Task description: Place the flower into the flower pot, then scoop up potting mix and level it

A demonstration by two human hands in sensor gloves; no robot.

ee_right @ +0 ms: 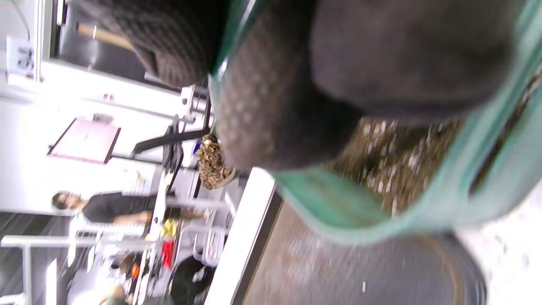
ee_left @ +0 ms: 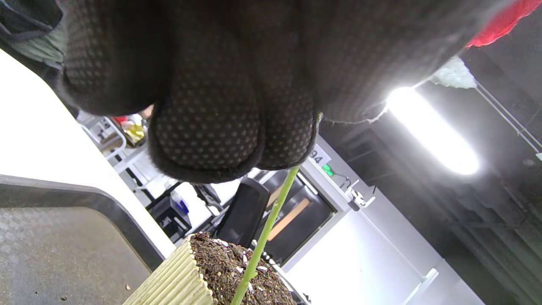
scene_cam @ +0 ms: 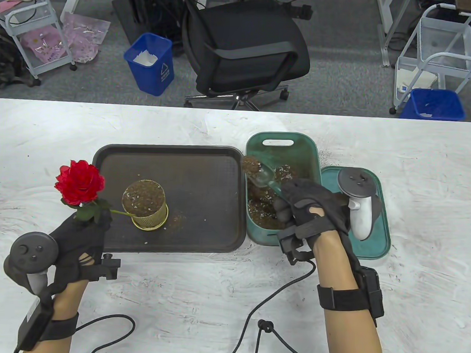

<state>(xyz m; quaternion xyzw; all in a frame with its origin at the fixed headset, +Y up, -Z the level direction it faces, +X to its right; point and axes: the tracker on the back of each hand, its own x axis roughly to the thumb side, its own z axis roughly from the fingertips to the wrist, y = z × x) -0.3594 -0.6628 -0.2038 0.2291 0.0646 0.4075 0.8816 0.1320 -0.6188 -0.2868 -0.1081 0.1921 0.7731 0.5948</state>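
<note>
Holding the flower (scene_cam: 79, 182) steady, the left hand (scene_cam: 80, 236) is curled round its stem, which is stuck in the pot (scene_cam: 145, 204) on the tray (scene_cam: 203, 206). A full scoop (scene_cam: 259, 173) is gripped by the right hand (scene_cam: 308, 211) above the green tub (scene_cam: 284, 141), so mix can be added.

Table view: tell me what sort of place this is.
Probably an office or lab used for recording: an office chair, wheeled carts and blue bins stand behind the white table.
</note>
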